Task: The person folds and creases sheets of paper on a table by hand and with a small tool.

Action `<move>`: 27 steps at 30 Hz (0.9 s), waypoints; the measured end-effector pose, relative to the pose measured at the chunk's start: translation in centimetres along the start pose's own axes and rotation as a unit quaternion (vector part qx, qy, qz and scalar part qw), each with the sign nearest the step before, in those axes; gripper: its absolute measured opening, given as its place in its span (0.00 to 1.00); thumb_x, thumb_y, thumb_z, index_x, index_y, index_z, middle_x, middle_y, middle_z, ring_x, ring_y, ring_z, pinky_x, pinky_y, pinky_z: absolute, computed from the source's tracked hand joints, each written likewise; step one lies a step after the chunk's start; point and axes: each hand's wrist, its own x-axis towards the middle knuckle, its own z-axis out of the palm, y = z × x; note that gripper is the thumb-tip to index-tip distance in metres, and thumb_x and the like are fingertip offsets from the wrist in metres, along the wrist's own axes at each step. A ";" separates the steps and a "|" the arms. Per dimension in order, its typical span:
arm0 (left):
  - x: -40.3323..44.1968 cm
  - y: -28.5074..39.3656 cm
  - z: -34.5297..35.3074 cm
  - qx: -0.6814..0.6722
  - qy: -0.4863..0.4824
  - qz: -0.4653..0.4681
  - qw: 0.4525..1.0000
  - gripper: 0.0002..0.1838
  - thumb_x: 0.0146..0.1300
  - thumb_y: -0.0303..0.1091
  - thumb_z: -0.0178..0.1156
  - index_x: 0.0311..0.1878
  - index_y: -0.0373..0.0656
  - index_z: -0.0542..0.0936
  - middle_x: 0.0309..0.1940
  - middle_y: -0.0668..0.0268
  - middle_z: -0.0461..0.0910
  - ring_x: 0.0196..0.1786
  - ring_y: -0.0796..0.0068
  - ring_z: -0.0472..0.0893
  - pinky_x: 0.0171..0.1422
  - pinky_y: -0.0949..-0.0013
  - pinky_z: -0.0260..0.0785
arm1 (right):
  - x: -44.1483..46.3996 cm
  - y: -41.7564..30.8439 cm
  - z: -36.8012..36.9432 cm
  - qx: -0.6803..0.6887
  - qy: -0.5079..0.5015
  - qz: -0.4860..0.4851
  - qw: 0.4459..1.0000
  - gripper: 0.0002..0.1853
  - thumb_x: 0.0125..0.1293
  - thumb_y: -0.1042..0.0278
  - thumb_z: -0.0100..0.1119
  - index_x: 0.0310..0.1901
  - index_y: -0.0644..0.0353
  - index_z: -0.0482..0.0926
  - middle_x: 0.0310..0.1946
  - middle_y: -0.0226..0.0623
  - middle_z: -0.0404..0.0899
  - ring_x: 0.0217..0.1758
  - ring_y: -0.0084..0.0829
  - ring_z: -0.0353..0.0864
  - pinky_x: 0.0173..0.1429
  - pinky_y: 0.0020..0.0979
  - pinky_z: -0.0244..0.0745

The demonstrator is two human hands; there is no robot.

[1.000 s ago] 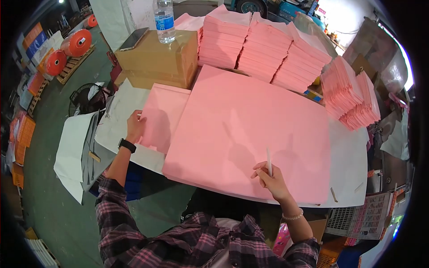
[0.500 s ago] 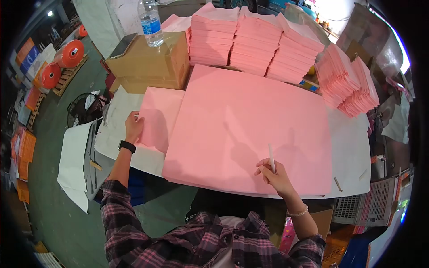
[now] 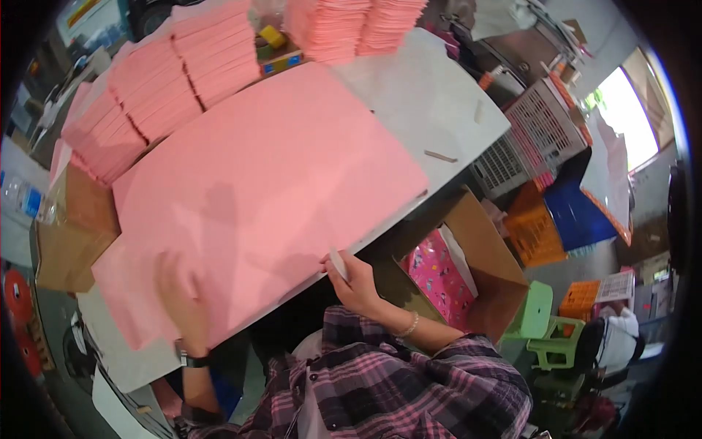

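A large pink sheet [image 3: 278, 146] lies on the white table, perhaps on top of others like it. My left hand [image 3: 181, 296], blurred by motion, is over its left part with the fingers stretched out and the thumb apart. A black watch band is on that wrist. At the sheet's near edge, my right hand [image 3: 355, 284] is closed around a slim white stick [image 3: 338, 263]. Its fingertips are by the edge; whether they also pinch the sheet I cannot tell. A smaller pink sheet [image 3: 121, 311] shows at the left, partly covered.
Tall stacks of folded pink sheets [image 3: 212, 55] line the table's far side, with more stacks [image 3: 329, 29] beyond. A cardboard box [image 3: 77, 227] and water bottle [image 3: 29, 197] stand left. Below, right of my body, is an open carton [image 3: 490, 271]; a grey crate [image 3: 545, 121] stands farther right.
My view has turned to the right. My left hand has left the smaller sheet's left edge and moved over the pink sheets. My right hand has come to the large sheet's near edge.
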 end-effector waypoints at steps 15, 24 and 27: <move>0.7 20.8 13.6 -0.030 -0.175 0.226 0.958 0.44 0.59 0.46 0.66 0.74 0.36 0.58 0.74 0.52 0.59 0.76 0.50 0.58 0.77 0.49 0.52 | -1.9 5.0 -6.8 0.046 0.249 0.085 0.964 0.12 0.77 0.65 0.48 0.41 0.63 0.78 0.26 0.29 0.78 0.30 0.17 0.74 0.36 0.23 0.68; 1.6 20.7 14.0 -0.015 -0.193 0.214 0.958 0.43 0.60 0.46 0.65 0.73 0.36 0.58 0.73 0.52 0.59 0.76 0.50 0.58 0.77 0.49 0.52 | -1.5 5.0 -6.6 0.051 0.206 0.102 0.972 0.13 0.77 0.63 0.48 0.41 0.63 0.78 0.25 0.30 0.78 0.30 0.18 0.74 0.36 0.24 0.68; 1.6 20.7 14.2 -0.024 -0.193 0.212 0.958 0.44 0.60 0.46 0.65 0.74 0.37 0.57 0.74 0.51 0.58 0.76 0.50 0.57 0.78 0.50 0.51 | -1.5 4.8 -6.5 0.054 0.194 0.113 0.973 0.13 0.77 0.64 0.48 0.41 0.63 0.78 0.25 0.30 0.78 0.29 0.19 0.74 0.35 0.24 0.68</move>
